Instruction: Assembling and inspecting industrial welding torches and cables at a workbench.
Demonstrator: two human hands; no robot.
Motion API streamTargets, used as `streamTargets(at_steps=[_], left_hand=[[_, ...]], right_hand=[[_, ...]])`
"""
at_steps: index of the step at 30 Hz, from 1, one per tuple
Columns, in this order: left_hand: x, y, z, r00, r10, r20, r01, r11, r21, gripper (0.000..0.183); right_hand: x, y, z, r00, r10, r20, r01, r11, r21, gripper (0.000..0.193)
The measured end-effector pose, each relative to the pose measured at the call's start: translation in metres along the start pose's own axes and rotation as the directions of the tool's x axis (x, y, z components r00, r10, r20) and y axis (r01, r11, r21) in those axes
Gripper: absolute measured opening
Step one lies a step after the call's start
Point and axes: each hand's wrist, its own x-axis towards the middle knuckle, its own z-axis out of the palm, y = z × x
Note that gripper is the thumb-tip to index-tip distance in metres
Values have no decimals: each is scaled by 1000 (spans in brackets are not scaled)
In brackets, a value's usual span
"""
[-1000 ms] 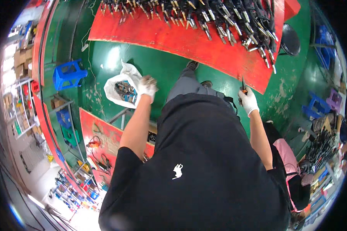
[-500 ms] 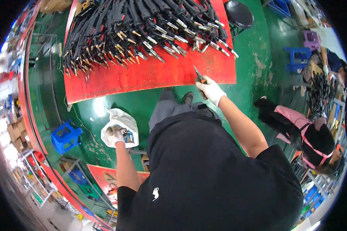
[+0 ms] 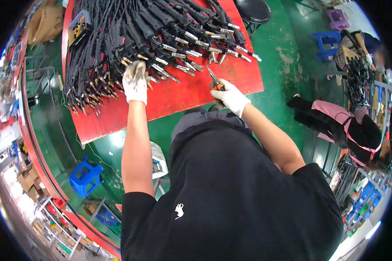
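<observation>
My right hand (image 3: 231,96), in a white glove, grips needle-nose pliers (image 3: 216,81) with orange and black handles. Their pointed jaws aim away from me over the front part of the red table (image 3: 191,91). My left hand (image 3: 135,82), in a white glove with grey, dirty fingers, is at the near ends of a big bundle of black cables (image 3: 139,26). Its fingers are bunched beside the brass-coloured tips; whatever they hold is hidden. Silver metal ends (image 3: 165,73) stick out of the bundle to the right of that hand.
A white sack (image 3: 159,161) stands below the table edge, partly behind my left forearm. A blue stool (image 3: 86,177) is at left, a round black stool (image 3: 253,11) at the table's far right. A small box (image 3: 79,28) lies among cables. A person in pink and black (image 3: 346,124) is at right.
My left hand has moved from the white sack up to the cable ends on the table. My right hand still holds the pliers, slightly shifted left in view. The view has shifted.
</observation>
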Motion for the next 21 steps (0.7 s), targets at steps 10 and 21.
streamTargets(at_steps=[10, 21], left_hand=[[138, 59, 75, 1000, 30, -7, -4, 371, 929, 56], [161, 83, 102, 965, -240, -102, 179, 327, 928, 45]], right_hand=[[30, -25, 14, 990, -129, -61, 103, 941, -322, 33], [64, -27, 33, 979, -202, -23, 191, 953, -234, 42]])
